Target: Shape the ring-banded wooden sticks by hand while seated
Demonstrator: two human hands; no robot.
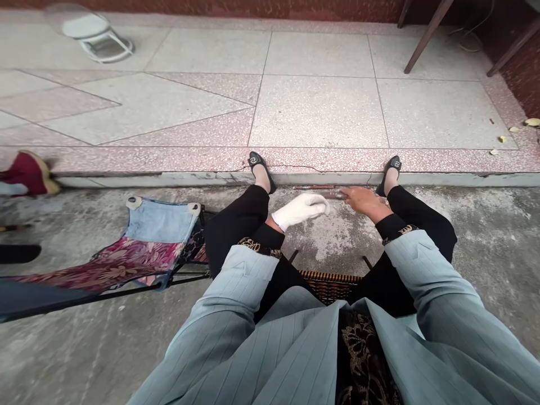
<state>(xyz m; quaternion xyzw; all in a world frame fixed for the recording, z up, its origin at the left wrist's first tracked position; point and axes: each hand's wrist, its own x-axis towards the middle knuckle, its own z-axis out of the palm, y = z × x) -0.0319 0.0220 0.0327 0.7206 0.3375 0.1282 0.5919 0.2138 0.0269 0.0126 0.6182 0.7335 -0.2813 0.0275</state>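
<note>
Between black shoes (255, 160), near step edge (194, 179): thin brown rods (313, 187). At right end of rods, bare right hand (360, 199), fingertips at or against one; whether grasping, cannot tell. Just beside, left hand (301, 210) in white glove (294, 214), fingers curled; whether holding anything, cannot tell. Below, rough grey concrete (329, 242). Further left, folding chair (160, 219).

White glove (298, 211), worn, slightly curled, slim brownish rods (314, 187) crosswise just beyond
</note>
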